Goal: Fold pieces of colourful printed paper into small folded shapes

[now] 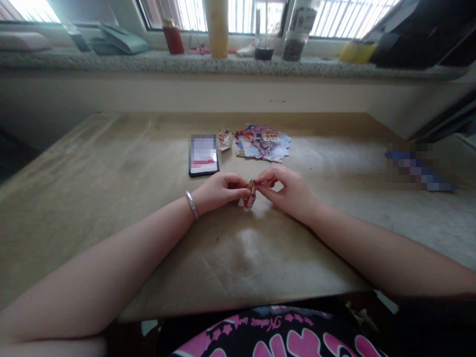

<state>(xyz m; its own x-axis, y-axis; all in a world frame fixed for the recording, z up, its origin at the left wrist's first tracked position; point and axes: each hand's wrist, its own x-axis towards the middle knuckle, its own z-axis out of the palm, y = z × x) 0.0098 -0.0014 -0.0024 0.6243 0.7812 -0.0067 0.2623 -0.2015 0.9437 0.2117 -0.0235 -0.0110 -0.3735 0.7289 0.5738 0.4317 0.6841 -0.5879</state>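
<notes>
Between both hands, just above the table's middle, is a small folded paper piece [249,199] with red, white and green print. My left hand [226,190], with a silver bangle at the wrist, pinches its left side between thumb and fingers. From the right, my right hand [284,188] pinches the paper's upper edge with thumb and index finger. The fingertips hide part of the folds. Beyond the left hand lies a phone [203,156] in a dark case, and beside it stands another folded paper piece [225,140] with similar print.
A fanned pile of printed paper pieces [263,144] lies behind the hands. At the far right of the table [130,238] is a blurred bluish item [420,171]. Bottles, a yellow object [357,51] and a greenish pouch [119,40] line the stone windowsill [148,63].
</notes>
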